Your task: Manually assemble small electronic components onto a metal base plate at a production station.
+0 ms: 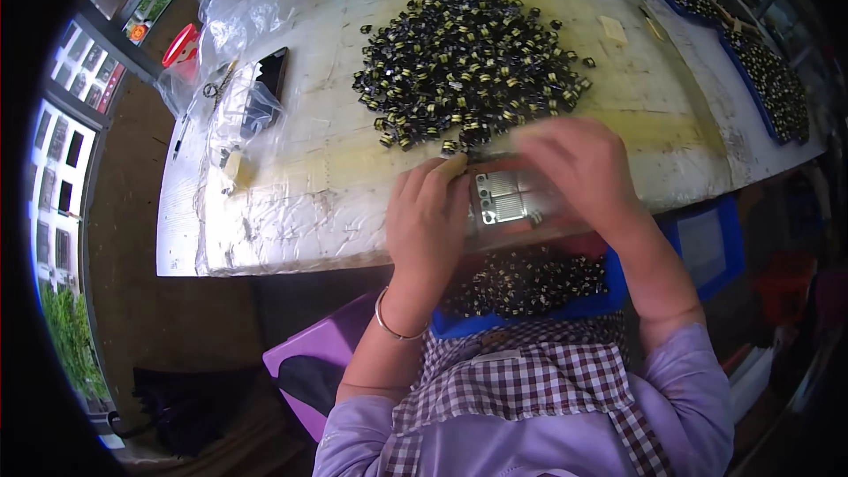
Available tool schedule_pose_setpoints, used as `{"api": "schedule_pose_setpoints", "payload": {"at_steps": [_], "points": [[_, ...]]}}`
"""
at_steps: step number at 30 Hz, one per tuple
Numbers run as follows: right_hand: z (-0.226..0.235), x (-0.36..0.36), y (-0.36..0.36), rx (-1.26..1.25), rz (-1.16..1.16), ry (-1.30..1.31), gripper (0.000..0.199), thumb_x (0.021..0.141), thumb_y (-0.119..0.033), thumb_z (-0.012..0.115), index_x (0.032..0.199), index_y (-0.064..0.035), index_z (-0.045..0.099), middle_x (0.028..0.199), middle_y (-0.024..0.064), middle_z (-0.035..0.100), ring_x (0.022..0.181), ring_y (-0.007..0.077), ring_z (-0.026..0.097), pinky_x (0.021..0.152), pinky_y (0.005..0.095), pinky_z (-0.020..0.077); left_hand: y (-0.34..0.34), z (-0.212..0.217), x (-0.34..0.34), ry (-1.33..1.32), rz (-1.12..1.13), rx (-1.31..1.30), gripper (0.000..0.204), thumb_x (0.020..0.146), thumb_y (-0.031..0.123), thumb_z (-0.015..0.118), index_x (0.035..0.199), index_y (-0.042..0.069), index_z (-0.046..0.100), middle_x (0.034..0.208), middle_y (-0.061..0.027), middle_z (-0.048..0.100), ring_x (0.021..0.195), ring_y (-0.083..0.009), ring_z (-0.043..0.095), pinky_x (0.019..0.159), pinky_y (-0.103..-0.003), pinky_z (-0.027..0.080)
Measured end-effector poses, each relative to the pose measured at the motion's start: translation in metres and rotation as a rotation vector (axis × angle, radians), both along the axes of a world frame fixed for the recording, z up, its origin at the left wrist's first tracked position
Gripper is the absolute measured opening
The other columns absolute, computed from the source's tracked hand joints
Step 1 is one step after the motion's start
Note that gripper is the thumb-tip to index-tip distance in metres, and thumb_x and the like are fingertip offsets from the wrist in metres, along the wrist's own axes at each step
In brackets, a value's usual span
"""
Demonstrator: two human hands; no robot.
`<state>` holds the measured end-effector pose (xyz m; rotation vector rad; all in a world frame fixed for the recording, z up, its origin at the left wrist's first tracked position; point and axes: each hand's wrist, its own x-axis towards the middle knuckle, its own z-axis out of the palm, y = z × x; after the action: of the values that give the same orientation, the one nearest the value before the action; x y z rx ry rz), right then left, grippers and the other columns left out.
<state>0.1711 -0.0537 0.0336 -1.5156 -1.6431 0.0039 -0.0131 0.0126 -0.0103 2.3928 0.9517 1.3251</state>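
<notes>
nearest me, at the lower centre of the frame, a blue tray [468,326] of small dark parts sits just below the worktop [300,212] edge. beyond it, in the centre, i have both hands at the plate [505,198]. i judge the step in hand to be close fingerwork on that plate, the left side bracing and the right doing the finer job. the left grip [427,216] has its fingers bent against the plate's left side; i cannot tell whether it is closed on anything. the right grip [579,168] is curled over the plate's upper right, but blurred, so i cannot tell if it is open or pinching a part. to my mind the next move calls for a steady left and light, exact right fingertips.

the plate lies at the worktop's near edge: silvery, shiny, with fine parallel lines across it and round holes down its left side. its right end is partly hidden from me.

farther up, at the upper centre, the pile [468,62] spreads, loose black pieces with yellow bands. a bucket [182,49], red, shows at the upper left.
</notes>
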Motion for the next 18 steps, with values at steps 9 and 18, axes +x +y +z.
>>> {"api": "schedule_pose_setpoints", "payload": {"at_steps": [9, 18], "points": [[-0.015, 0.003, 0.016, 0.033, -0.123, -0.191, 0.015, 0.082, -0.013, 0.07, 0.096, -0.013, 0.068, 0.094, 0.0038, 0.065, 0.08, 0.0281, 0.063, 0.07, 0.038, 0.0515, 0.002, -0.004, 0.001, -0.006, 0.039, 0.001, 0.024, 0.078, 0.004, 0.072, 0.102, 0.006, 0.068, 0.091, -0.0117, 0.068, 0.083, -0.0307, 0.063, 0.074, -0.038, 0.05], [-0.02, 0.005, -0.016, -0.024, -0.088, 0.076, 0.019, 0.081, -0.01, 0.072, 0.097, -0.0048, 0.064, 0.082, 0.0087, 0.063, 0.06, 0.0214, 0.061, 0.056, 0.0328, 0.0501, -0.014, 0.01, 0.02, 0.016, -0.301, -0.04, 0.016, 0.079, 0.006, 0.071, 0.094, 0.005, 0.068, 0.08, -0.0087, 0.063, 0.074, -0.0286, 0.057, 0.066, -0.039, 0.047]]}}
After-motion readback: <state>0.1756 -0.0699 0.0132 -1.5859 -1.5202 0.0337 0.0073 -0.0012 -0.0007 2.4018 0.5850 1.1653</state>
